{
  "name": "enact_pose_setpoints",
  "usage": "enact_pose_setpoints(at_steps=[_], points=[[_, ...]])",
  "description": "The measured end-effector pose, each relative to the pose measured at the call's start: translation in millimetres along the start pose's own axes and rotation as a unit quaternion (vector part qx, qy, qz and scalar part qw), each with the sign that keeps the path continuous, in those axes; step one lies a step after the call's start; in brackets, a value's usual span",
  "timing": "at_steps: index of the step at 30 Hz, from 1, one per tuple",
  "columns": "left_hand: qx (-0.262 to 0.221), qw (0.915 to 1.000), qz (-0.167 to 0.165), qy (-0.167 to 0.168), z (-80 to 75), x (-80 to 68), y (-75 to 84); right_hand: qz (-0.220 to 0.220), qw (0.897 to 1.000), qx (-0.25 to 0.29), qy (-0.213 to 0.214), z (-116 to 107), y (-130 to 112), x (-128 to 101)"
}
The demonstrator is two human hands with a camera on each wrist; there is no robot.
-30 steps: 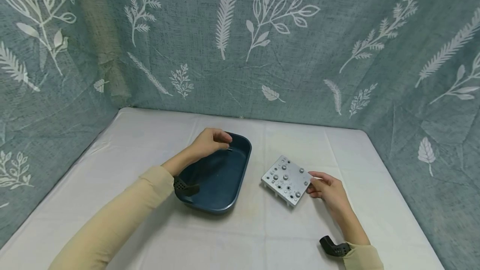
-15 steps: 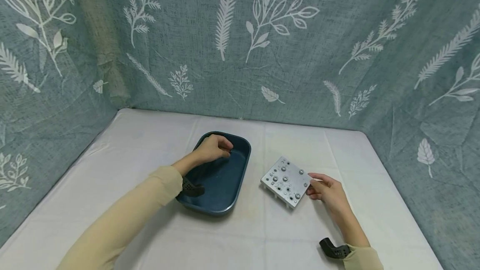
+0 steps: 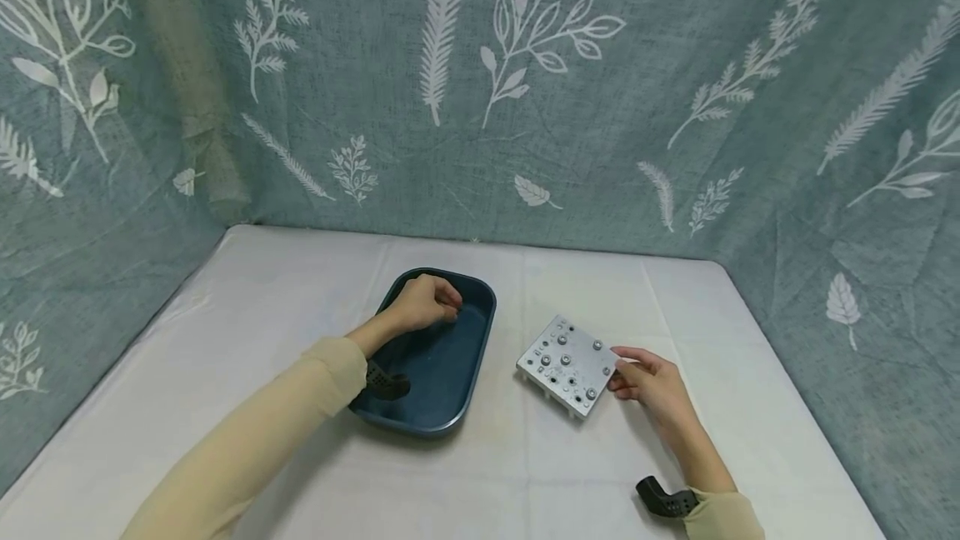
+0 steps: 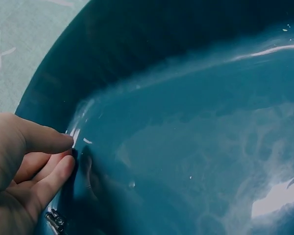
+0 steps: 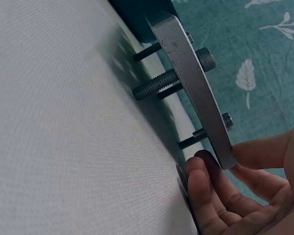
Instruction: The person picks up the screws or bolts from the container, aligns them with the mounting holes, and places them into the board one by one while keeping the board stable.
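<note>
My left hand (image 3: 426, 303) reaches into the far end of a dark blue tray (image 3: 442, 394). Its thumb and fingertips nearly meet by the tray wall, and a small dark spot shows between them in the left wrist view; I cannot tell whether it is a held part or shadow. Small metal screws (image 4: 55, 220) lie in the tray just below that hand. On the right, my right hand (image 3: 654, 386) pinches the near right corner of a square metal plate (image 3: 553, 357). Several socket-head bolts (image 5: 157, 83) pass through the plate, their threaded ends sticking out underneath.
A white cloth covers the table (image 3: 480, 490). Blue-green curtains (image 3: 390, 90) with white leaf prints hang behind it and on both sides. The tray stands left of the plate, with a strip of cloth between them.
My left hand has lowered slightly into the tray and its fingertips have come closer together. The metal bit seen by them earlier is now hidden in the head view. My right hand keeps its hold.
</note>
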State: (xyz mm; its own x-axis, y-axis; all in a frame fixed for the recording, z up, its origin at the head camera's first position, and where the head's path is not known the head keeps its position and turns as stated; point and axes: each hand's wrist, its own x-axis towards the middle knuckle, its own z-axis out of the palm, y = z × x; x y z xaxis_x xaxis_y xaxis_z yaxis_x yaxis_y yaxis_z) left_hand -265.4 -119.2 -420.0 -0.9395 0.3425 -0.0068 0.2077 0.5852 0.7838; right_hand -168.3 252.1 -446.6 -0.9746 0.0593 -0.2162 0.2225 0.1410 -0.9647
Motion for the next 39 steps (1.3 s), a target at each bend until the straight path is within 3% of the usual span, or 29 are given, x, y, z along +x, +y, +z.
enact_pose_setpoints(at_steps=[8,16,25,33,39], points=[[-0.002,0.9991,0.033,-0.025,2.4,-2.9,0.5,-0.002,1.000,0.003,-0.004,-1,0,-2],[-0.003,0.9982,0.018,-0.057,9.1,3.3,-3.1,-0.003,1.000,0.001,-0.001,0,-1,-1],[0.004,0.9937,0.059,-0.096,8.3,5.1,-0.2,0.000,1.000,0.007,0.006,0,-1,0],[0.025,0.9909,0.081,-0.105,6.5,6.7,4.5,-0.008,1.000,0.002,0.006,-2,-1,1],[0.062,0.9825,0.118,-0.130,8.7,7.9,0.8,-0.004,1.000,-0.003,0.014,0,-1,1]])
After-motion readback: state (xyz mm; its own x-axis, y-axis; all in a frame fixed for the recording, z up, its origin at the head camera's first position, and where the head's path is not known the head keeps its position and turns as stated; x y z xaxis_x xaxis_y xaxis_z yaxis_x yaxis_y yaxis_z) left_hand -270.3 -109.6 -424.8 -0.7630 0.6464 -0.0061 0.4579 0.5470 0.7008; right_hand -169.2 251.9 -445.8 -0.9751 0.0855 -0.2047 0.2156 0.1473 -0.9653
